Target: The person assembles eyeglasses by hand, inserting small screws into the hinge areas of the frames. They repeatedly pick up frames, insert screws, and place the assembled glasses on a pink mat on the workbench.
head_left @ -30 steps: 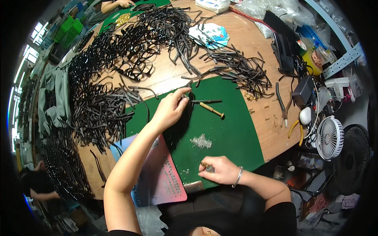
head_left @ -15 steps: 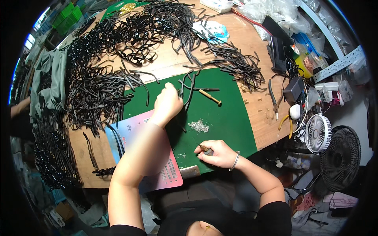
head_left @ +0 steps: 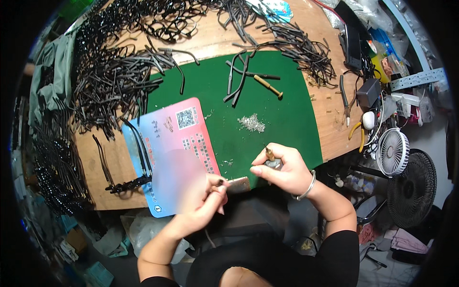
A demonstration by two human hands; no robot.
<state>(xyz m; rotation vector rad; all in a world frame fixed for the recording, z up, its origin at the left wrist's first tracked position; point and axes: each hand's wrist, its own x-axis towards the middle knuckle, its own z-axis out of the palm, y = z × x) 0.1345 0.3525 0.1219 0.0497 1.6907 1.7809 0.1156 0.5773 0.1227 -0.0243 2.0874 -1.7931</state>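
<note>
Right grip is clamped on a small screwdriver with a brownish handle, its tip pointing up and away over the near edge of the green mat. Left hand pinches a thin dark piece, too small to identify, just left of the screwdriver hand, the two nearly touching. A small ribbed tan block sits between them at the desk edge, beside the pink-blue card.
</note>
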